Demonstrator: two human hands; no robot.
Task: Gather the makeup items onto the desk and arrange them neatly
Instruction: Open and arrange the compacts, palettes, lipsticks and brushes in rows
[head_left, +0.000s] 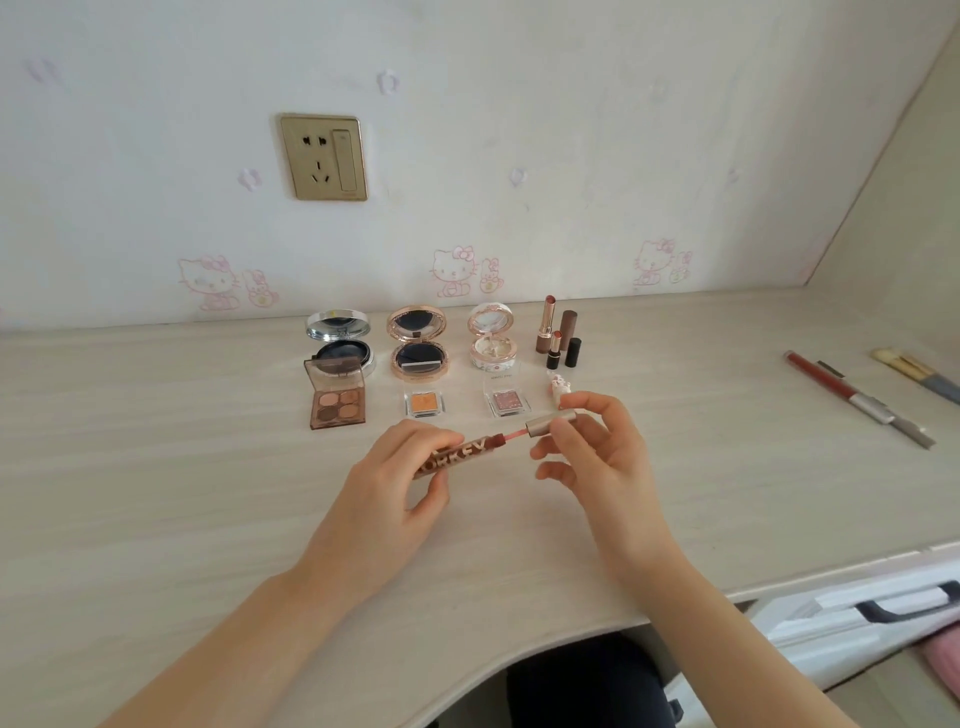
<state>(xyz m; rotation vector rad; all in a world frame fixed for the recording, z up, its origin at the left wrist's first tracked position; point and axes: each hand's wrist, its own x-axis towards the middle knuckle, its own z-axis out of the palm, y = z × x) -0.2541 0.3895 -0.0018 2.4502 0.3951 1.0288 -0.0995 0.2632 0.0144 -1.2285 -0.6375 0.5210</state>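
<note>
A pale wood-grain surface runs along a white wall papered with faint pink cartoon cats. A gold socket plate is set into the wall above it, and a slanted side panel closes the right end. Below the curved front edge, at lower right, a white drawer shows a dark handle.

Near the wall three open compacts stand in a row: a silver compact, a rose-gold compact and a white floral compact. Just in front of them lie a four-pan palette, an orange eyeshadow pan and a pink glitter pan. Right of the compacts a tall lipstick and a short lipstick stand uncapped, a brown cap and a black cap upright beside them. Well apart at the far right, a long red pencil and a brush lie slanted.

Both hands are just in front of the eyeshadow row. The left hand grips the lettered lip gloss tube, fingers and thumb curled round its lower end, the tube tilting up to the right. The right hand pinches the metallic wand cap between thumb and fingertips, its other fingers loosely spread. The cap sits slightly out of the tube, with a pink stem showing between them.
</note>
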